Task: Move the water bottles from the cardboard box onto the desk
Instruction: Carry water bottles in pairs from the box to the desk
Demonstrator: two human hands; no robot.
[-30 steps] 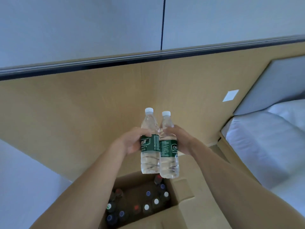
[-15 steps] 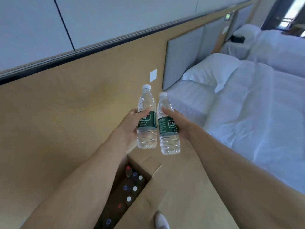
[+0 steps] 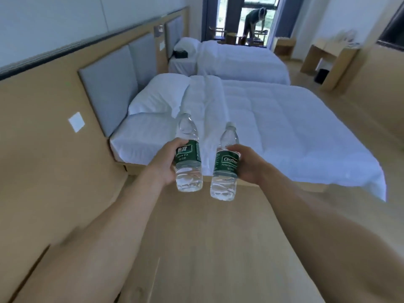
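Note:
I carry two clear water bottles with green labels upright in front of me, a small gap between them. My left hand (image 3: 164, 162) grips the left bottle (image 3: 188, 158) around its label. My right hand (image 3: 249, 164) grips the right bottle (image 3: 225, 167) the same way. Both hang above the wooden floor, in front of the near bed. The cardboard box is out of view. A wooden desk (image 3: 328, 60) stands far off at the right wall.
Two white beds fill the middle: the near bed (image 3: 273, 127) and the far bed (image 3: 238, 60). A wood-panelled wall (image 3: 43, 160) with grey headboards runs along the left. A person (image 3: 254, 20) bends over at the far window. A black bin (image 3: 321, 75) sits by the desk.
My view has swung right, from the wall and the open box to the whole room. The box has left the frame. Both hands still hold their bottles, now slightly farther apart.

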